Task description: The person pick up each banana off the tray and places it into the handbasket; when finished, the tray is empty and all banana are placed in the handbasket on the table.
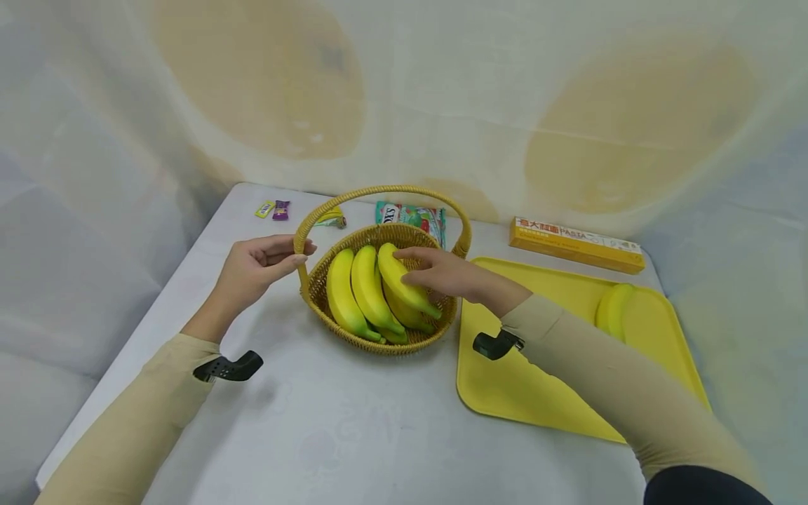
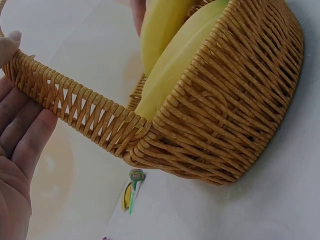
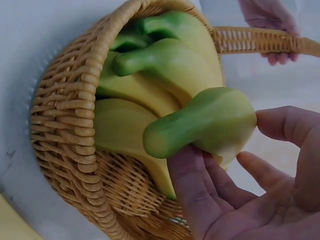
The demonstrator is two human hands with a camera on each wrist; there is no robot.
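Note:
A wicker basket [image 1: 379,347] with a tall arched handle [image 1: 391,189] stands on the table, holding several yellow bananas [image 1: 344,294]. My left hand [image 1: 252,270] pinches the handle's left side between thumb and fingers; the left wrist view shows the thumb on one face and the fingers on the other. My right hand [image 1: 442,272] reaches over the basket's right side and holds a banana [image 3: 215,120] with a green stem. Thumb and fingers sit on either side of this banana, above the others in the basket.
A yellow tray [image 1: 505,386] lies on the right with another banana [image 1: 614,310] on it. Behind it is a pasta box [image 1: 576,245]. Along the back lie a green snack bag [image 1: 413,216], a small yellow packet [image 1: 265,209] and a purple packet [image 1: 280,210].

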